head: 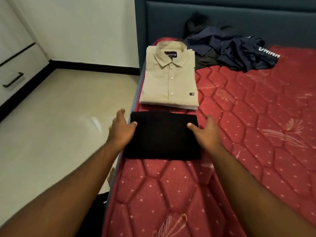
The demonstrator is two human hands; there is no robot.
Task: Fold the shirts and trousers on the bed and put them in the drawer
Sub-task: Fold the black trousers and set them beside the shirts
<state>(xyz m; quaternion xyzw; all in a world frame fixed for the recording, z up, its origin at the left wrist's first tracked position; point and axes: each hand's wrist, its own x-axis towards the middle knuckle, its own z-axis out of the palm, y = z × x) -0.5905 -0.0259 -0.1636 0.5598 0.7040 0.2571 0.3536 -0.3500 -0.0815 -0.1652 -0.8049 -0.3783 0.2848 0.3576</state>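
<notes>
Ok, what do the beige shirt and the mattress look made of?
Beige shirt: thin woven cloth, likely cotton or a blend; matte, crisp collar, white buttons. Mattress: red quilted fabric cover with a slight sheen, stitched in hexagons; filling not visible.

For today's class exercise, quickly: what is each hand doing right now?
Left hand: open, thumb on the folded black garment.
Right hand: open, thumb on the same garment.
</notes>
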